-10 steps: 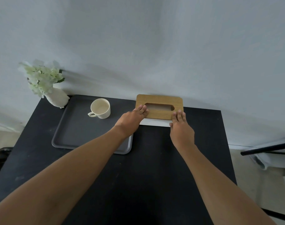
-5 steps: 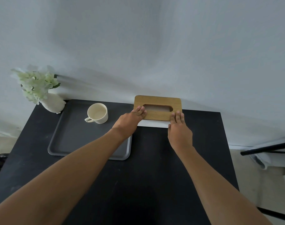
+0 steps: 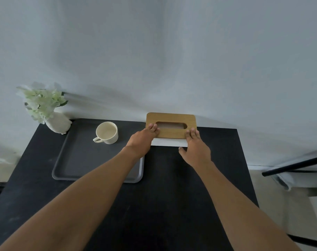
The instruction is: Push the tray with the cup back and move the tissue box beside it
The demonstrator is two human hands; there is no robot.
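Box sits at the table's back edge by the wall, just right of the tray, where the cup stands. We rest both hands flat and open on it, left hand and right hand, fingertips on the wooden lid, gripping nothing. We judge placing is nearly done; next we should lift off without nudging it.
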